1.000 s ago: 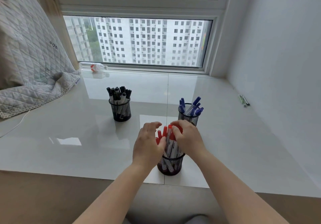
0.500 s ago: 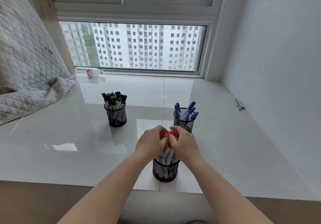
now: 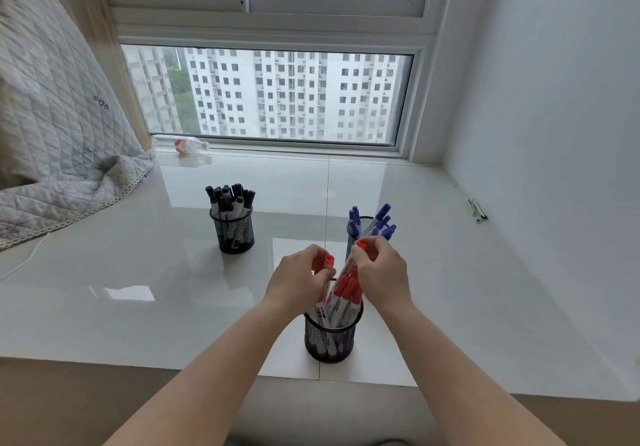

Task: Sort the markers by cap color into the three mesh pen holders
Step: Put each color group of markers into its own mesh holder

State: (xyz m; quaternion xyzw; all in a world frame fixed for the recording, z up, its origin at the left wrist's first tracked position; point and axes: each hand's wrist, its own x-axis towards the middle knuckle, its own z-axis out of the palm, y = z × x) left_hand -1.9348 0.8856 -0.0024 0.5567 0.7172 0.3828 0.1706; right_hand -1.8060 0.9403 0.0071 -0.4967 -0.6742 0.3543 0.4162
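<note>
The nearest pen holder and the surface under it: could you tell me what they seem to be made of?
The black mesh pen holder looks like matte perforated metal; markers show through its wall. The white glossy ledge looks like polished tile or stone: window reflections, thin joint lines.

Glossy white tiled worktop (image 3: 138,272) under a wide window (image 3: 270,95) facing pale tower blocks; plain white wall (image 3: 554,116) at right, quilted grey blanket (image 3: 52,134) draped at left; soft daylight.

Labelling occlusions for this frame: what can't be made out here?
Head view only:
- Blue-capped markers' black mesh holder: mostly hidden behind the right hand.
- Red-capped markers: the count is unclear, with both hands covering the bunch; the left hand's grip is partly hidden.
- Small greenish items by the wall: too small to identify.
- Bottle label: unreadable.
</note>
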